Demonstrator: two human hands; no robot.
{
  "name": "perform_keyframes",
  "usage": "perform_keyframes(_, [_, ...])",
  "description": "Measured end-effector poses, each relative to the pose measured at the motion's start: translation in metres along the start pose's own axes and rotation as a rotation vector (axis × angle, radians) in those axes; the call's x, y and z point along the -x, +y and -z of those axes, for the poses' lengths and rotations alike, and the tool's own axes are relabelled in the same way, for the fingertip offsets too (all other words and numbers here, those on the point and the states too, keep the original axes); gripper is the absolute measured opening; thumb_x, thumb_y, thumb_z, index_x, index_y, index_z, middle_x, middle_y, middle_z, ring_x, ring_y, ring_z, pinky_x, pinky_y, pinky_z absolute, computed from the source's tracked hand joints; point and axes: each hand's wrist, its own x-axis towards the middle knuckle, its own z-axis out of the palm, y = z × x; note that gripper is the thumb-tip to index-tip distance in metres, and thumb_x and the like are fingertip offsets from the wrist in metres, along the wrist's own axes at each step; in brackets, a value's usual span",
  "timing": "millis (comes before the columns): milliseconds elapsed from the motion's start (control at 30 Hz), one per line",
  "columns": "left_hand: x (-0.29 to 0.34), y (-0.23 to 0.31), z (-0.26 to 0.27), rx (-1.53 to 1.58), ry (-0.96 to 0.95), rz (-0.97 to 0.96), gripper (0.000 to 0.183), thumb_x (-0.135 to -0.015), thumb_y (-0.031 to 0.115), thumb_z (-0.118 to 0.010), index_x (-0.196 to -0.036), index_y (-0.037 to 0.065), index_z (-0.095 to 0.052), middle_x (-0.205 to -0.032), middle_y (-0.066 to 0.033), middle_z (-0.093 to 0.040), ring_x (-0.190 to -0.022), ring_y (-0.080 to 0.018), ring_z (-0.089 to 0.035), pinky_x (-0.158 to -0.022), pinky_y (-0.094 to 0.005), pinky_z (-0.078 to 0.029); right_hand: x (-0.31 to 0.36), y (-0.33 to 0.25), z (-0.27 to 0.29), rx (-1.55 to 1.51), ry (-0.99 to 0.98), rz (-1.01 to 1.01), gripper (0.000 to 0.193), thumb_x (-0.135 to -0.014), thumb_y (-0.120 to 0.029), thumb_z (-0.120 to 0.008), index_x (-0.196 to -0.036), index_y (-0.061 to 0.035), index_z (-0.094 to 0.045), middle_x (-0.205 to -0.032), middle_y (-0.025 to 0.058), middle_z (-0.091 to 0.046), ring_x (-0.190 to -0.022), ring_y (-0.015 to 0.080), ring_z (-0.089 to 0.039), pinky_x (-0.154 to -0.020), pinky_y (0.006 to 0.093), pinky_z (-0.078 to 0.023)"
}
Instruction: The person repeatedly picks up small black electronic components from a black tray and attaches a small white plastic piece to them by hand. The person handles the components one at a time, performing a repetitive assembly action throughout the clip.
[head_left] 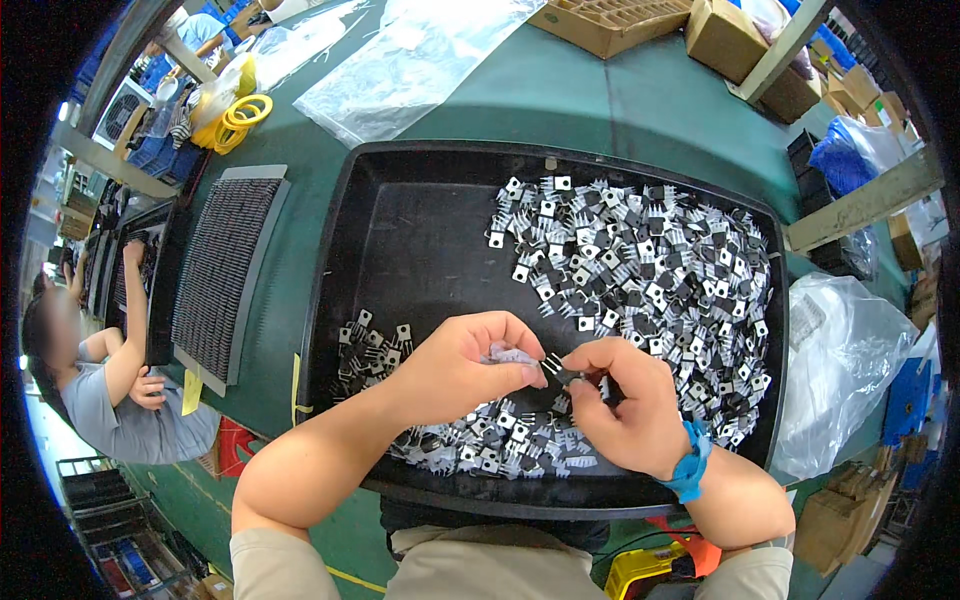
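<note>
Both of my hands meet over the front middle of a large black tray [425, 245]. Between thumb and fingers, my right hand [638, 408] pinches a black transistor [562, 374] whose metal legs point toward my left hand [462, 362]. My left hand is closed on a small bundle of pale grey pieces [508, 354], partly hidden by the fingers; their kind is unclear. A big heap of transistors [640, 255], mixed with light grey comb-like pieces, fills the tray's right side. Smaller heaps lie at the front [500, 445] and left front [368, 350].
Left of the tray stands a grey board with dense rows of dark parts [225, 265]. Clear plastic bags [845, 370] lie on the right and at the back. Cardboard boxes [610, 25] and a metal post [865, 205] border the green table. A co-worker [130, 390] sits at far left.
</note>
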Motion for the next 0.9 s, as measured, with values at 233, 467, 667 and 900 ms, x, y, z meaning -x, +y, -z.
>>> perform_keyframes(233, [0.001,0.003,-0.002,-0.217,0.013,-0.01,0.011,-0.084,0.005,-0.067,-0.093,0.001,-0.062,-0.086,-0.0023,-0.066,-0.079,-0.0062,-0.059,-0.071,-0.022,-0.047,-0.003,0.0,-0.003,0.146,0.07,0.184,0.025,-0.076,0.005,-0.062,-0.1,-0.0041,-0.062,-0.087,0.0114,-0.06,-0.067,0.0282,-0.062,-0.059,0.035,-0.052])
perform_keyframes(467, [0.002,0.002,-0.003,-0.24,0.02,-0.017,0.011,-0.082,0.006,-0.069,-0.091,0.002,-0.063,-0.083,0.0005,-0.064,-0.075,-0.0041,-0.056,-0.067,-0.0209,-0.045,-0.002,0.004,-0.003,0.211,0.008,0.228,0.025,-0.075,0.003,-0.065,-0.099,-0.005,-0.063,-0.087,0.0111,-0.06,-0.067,0.0275,-0.063,-0.057,0.0358,-0.052])
perform_keyframes(667, [0.002,0.001,-0.003,-0.256,0.009,0.006,0.016,-0.081,0.008,-0.066,-0.093,-0.001,-0.065,-0.087,-0.0051,-0.067,-0.082,-0.0084,-0.059,-0.075,-0.0254,-0.048,-0.001,0.003,-0.005,0.227,0.01,0.221,0.024,-0.076,0.002,-0.065,-0.099,-0.0057,-0.063,-0.086,0.0104,-0.06,-0.068,0.0276,-0.063,-0.057,0.0361,-0.053])
perform_keyframes(900, [0.003,-0.003,-0.002,-0.364,0.007,0.004,0.019,-0.08,0.01,-0.066,-0.096,0.0,-0.065,-0.085,-0.0075,-0.068,-0.078,-0.0084,-0.059,-0.071,-0.026,-0.048,-0.001,0.002,-0.005,0.248,-0.042,0.227,0.024,-0.077,0.0,-0.064,-0.099,-0.0064,-0.063,-0.086,0.0095,-0.06,-0.068,0.0278,-0.063,-0.057,0.0366,-0.053])
